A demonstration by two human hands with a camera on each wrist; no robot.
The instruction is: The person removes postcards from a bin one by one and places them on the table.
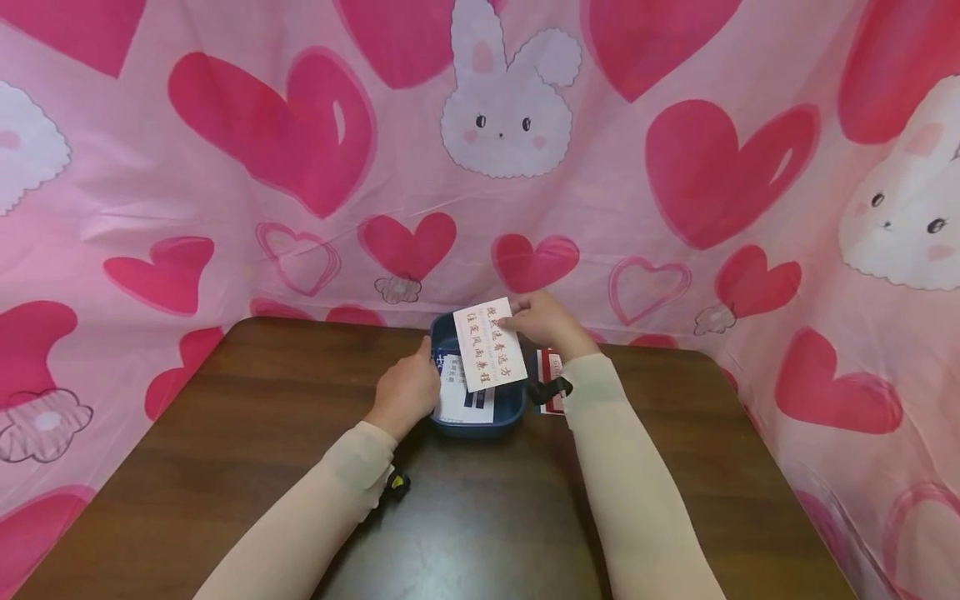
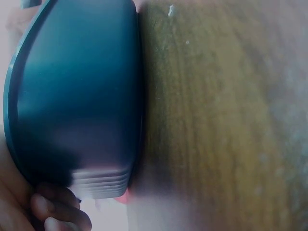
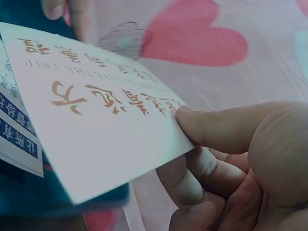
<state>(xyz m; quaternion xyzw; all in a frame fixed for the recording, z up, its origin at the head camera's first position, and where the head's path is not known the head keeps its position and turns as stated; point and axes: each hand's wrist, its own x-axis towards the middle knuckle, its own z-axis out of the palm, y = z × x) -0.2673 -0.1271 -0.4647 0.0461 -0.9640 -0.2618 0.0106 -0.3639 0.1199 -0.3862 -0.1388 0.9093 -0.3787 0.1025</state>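
Observation:
My right hand [image 1: 549,323] pinches a white card [image 1: 487,346] by its upper right edge, thumb on top and curled fingers beneath. Orange-brown Chinese characters cover the card, which is held tilted over a blue plastic bin [image 1: 480,430]. On the bin's left side, my left hand [image 1: 407,387] grips the rim; its curled fingers [image 2: 60,207] show against the wall in the left wrist view. Inside the bin lie white printed cards [image 1: 453,404] with dark blue blocks and lettering, partly hidden under the held card.
A red and white card [image 1: 553,367] lies on the brown wooden table [image 1: 247,450] just right of the bin, partly covered by the right wrist and its black strap [image 1: 551,390]. Behind the table hangs a pink cloth [image 1: 420,183] with hearts and rabbits.

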